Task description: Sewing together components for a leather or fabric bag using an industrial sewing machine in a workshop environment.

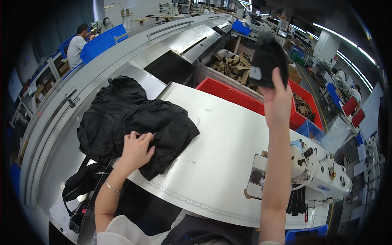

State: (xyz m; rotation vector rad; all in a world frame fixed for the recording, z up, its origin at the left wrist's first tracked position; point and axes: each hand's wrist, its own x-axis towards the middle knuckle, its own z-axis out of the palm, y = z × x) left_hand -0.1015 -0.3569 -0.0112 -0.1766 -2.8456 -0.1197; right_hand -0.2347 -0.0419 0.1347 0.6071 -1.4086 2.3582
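A pale table (228,139) fills the middle of the frame. A black fabric pile (122,118) lies on its left part, left of centre. A white sewing machine (302,171) stands at lower right. Red bins (228,93) sit beyond the table's far edge, right of centre. The left hand (136,149) rests on the pile at lower centre-left, fingers curled and pinching a fold. The right hand (277,102) is raised at upper right, fingers clamped on a small black piece (267,61) held well above the table.
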